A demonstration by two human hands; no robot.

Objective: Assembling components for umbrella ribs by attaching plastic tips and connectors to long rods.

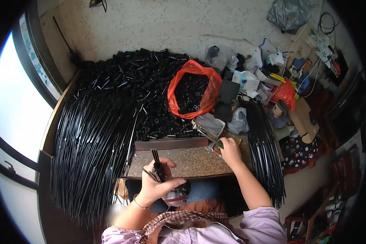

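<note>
My left hand (156, 183) grips a bundle of black rods (156, 164) upright for loading; my right hand (230, 151) pinches a small green piece (219, 143) at the worktop (183, 160) edge.

Head view: single wide fisheye, worn on the head, facing steeply down, close over the brown speckled stone worktop (191, 160); edges bend outward; forearms enter from below.

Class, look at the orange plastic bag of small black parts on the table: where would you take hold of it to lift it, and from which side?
Grip the orange plastic bag by its open, crumpled rim, gathering the near and far edges together from above. The mouth gapes upward and the film is limp, so a grip on one side would probably tip the small black parts out.
</note>
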